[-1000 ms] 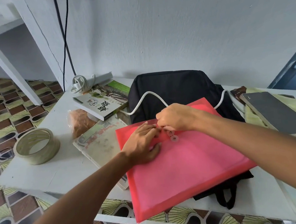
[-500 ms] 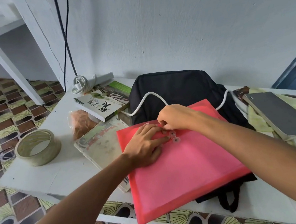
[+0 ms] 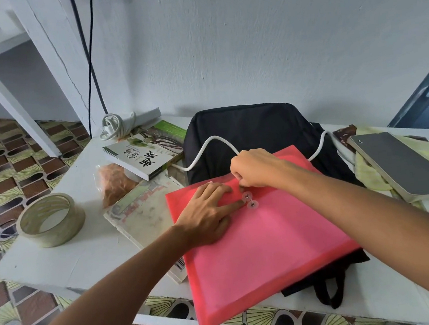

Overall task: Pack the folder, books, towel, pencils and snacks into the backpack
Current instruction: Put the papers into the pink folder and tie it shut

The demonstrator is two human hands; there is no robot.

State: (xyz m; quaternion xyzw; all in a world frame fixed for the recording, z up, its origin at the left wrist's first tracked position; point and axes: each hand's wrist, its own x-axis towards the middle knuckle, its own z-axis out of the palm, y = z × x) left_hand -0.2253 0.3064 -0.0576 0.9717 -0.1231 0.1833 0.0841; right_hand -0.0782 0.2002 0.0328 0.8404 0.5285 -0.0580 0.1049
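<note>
A pink folder (image 3: 264, 252) lies flat on the black backpack (image 3: 247, 130) on the white table (image 3: 68, 257). My left hand (image 3: 207, 212) presses flat on the folder's flap, fingertips beside its two round clasp buttons (image 3: 250, 201). My right hand (image 3: 253, 169) is curled just above the buttons and pinches something small there, probably the tie string. Two books lie to the left: a white one (image 3: 144, 156) at the back and a worn one (image 3: 142, 216) partly under the folder. A snack bag (image 3: 113, 182) sits between them.
A roll of tape (image 3: 50, 220) stands at the table's left. A white cable (image 3: 212, 147) runs across the backpack, and a coiled power strip (image 3: 118, 123) sits by the wall. A grey notebook (image 3: 397, 163) rests on yellow-green cloth (image 3: 369, 176) at the right. The folder overhangs the front edge.
My left hand's fingers have stretched out flatter toward the clasp buttons. My right hand has stayed over the buttons with small finger movements. The folder has not shifted.
</note>
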